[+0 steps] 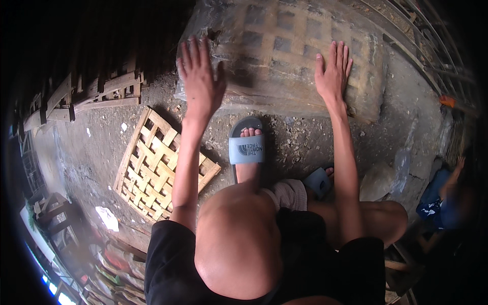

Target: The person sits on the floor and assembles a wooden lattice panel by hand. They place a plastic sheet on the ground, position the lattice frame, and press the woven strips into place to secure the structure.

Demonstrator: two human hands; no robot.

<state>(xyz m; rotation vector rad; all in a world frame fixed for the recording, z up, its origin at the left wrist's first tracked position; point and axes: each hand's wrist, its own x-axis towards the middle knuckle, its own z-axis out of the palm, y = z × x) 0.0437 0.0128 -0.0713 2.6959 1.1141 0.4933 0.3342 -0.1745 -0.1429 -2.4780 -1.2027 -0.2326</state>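
Stretched out ahead, my left hand (200, 81) has its fingers spread and holds nothing. It is over the near left corner of a cloudy plastic sheet (264, 94); whether it touches the sheet I cannot tell. My right hand (333, 71) lies flat, fingers extended, on the right part of that sheet. Through the plastic a woven bamboo panel (305, 24) with square gaps shows, lying on the ground. Below my left hand, partly behind my left forearm, another woven bamboo panel (147, 188) with a wooden frame rests on the floor.
Slatted bamboo pieces (109, 94) lie at the far left. A small orange thing (447, 101) and clear plastic (400, 165) are at the right. Another person (447, 201) sits at the right edge. My sandalled foot (247, 147) stands before the sheet. White scrap (107, 218) litters the dirt floor.
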